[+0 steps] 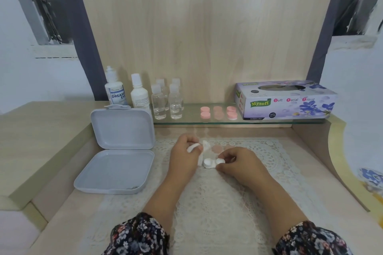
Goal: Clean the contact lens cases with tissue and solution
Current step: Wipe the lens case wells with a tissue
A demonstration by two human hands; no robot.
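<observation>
Lace mat mid-frame: left hand pinches a cap and tissue; right hand pinches the case.

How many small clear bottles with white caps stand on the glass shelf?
4. They stand in a two-by-two group on the glass shelf, right of the two white solution bottles: front left, front right, back left, back right. The front ones partly hide the back ones.

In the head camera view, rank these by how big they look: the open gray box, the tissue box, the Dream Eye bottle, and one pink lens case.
1. Open gray box, though it lies nearer the camera.
2. Tissue box.
3. Dream Eye bottle.
4. Pink lens case, clearly smallest.
</observation>
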